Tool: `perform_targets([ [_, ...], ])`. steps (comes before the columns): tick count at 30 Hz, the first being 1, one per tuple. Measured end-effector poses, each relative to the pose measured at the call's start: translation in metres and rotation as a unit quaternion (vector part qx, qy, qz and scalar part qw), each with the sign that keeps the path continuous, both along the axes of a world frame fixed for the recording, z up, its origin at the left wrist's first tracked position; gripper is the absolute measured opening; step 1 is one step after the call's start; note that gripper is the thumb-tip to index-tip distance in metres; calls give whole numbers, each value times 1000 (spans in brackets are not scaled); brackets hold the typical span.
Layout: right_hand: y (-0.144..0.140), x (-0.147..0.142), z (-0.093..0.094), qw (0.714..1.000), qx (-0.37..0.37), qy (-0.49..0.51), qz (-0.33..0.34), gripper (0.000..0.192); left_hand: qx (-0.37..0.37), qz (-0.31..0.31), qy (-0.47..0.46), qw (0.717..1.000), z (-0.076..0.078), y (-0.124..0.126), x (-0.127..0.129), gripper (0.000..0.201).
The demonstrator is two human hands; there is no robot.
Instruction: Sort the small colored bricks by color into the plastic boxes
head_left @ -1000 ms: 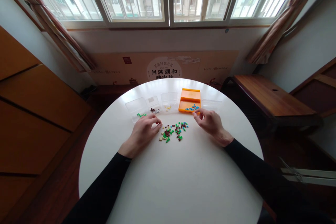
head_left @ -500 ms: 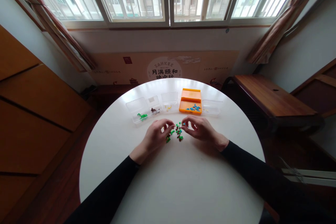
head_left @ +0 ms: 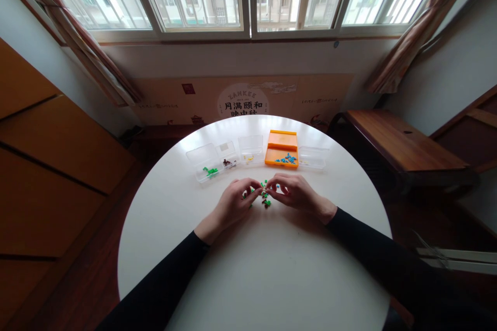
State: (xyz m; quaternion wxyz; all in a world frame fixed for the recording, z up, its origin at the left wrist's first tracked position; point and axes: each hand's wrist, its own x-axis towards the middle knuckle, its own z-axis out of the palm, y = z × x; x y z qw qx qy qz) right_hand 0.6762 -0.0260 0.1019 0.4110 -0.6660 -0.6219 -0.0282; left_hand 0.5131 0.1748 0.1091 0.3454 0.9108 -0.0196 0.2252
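My left hand [head_left: 237, 199] and my right hand [head_left: 298, 192] come close together above small green and brown toy bricks [head_left: 266, 203] heaped on the white round table [head_left: 264, 279]. Thumb and forefinger of each hand are pinched, fingertips nearly meeting. Whatever sits between them is too small to make out. Part of the heap is hidden behind my left fingers. A little blue shows by my right fingers.
Along the far side stand open clear boxes with green bricks [head_left: 210, 171], dark brown bricks [head_left: 228, 163] and yellow bricks [head_left: 248, 159]. An orange case [head_left: 282, 139] holds blue bricks [head_left: 288, 159]. Right of it is another clear box [head_left: 312, 158].
My left hand has shifted right and my right hand slightly left, so the fingertips are closer together. More of the bricks are now covered by my fingers. The boxes stay put.
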Motion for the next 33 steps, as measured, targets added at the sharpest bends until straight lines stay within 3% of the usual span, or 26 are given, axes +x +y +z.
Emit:
perform_targets([
  [9, 0, -1, -1, 1000, 15, 8, 10, 16, 3, -5, -13, 1000, 3, -1, 0, 15],
  [16, -4, 7, -1, 998, 20, 42, -42, 17, 16, -3, 1, 1000, 17, 17, -6, 19],
  [22, -12, 27, 2, 977, 23, 38, -211, 25, 113, 75, -6, 991, 21, 48, -15, 11],
  [28, -24, 51, 4, 909, -44, 27, -413, 22, 143, 97, 75, 982, 21, 68, -23, 15],
  [33, -29, 61, 6, 870, -115, 42, -478, 18, 157, 107, 85, 978, 22, 71, -25, 12],
])
